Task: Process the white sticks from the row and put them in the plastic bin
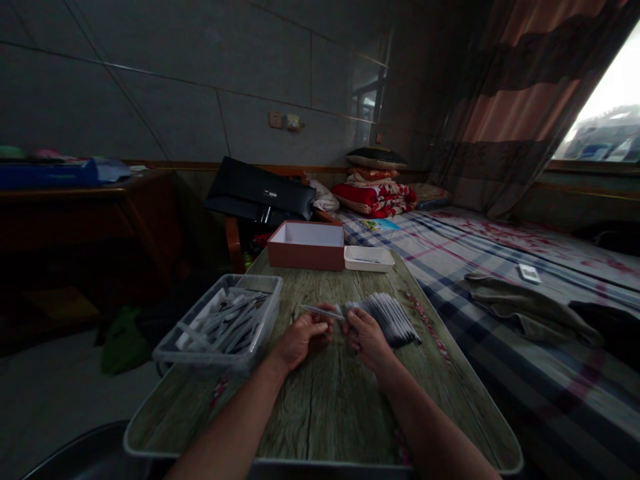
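We see the left hand and the right hand close together over the middle of the grey-green wood-grain bench. Between them they carry a thin pale-grey plastic rod, which lies almost level just above the bench top. The left grip is curled shut around the rod's middle, so its left end sticks out past the knuckles. The right grip pinches the rod's right end between the fingertips.

Just beyond the right hand, and touching its fingers, lies a fanned row of similar grey rods, flat on the bench. To the left of the left hand, near but apart from it, stands a clear rectangular plastic tub at the bench's left edge, holding a loose heap of more grey rods.

At the far end of the bench we see an open reddish-brown cardboard box with a white inside, and a shallow white plastic tray just beside it on the right. A bed with a blue checked sheet runs along the bench's right side.
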{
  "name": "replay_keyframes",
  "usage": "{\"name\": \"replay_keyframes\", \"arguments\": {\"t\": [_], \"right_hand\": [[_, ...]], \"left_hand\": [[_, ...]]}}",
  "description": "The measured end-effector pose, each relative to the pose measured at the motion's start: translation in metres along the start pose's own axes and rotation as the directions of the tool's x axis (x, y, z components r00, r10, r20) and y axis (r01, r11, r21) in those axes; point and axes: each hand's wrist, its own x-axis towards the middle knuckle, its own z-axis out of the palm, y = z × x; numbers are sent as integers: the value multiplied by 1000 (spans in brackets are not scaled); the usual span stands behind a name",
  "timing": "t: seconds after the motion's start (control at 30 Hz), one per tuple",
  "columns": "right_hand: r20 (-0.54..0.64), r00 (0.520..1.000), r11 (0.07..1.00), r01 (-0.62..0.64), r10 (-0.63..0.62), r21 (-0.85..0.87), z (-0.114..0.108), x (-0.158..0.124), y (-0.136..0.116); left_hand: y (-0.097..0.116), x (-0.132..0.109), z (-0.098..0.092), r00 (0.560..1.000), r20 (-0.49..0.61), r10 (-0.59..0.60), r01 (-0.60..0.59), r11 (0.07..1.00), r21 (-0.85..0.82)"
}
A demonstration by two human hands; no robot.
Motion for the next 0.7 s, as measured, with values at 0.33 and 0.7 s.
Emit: {"name": "replay_keyframes", "arguments": {"t": [0.33, 0.7], "right_hand": [[127, 991, 987, -24, 45, -161, 1, -3, 11], [144, 989, 964, 21, 18, -266, 7, -4, 11]], "left_hand": [[-3, 9, -7, 974, -198, 109, -85, 988, 126], [-2, 10, -2, 972, -218, 91, -80, 995, 56]]}}
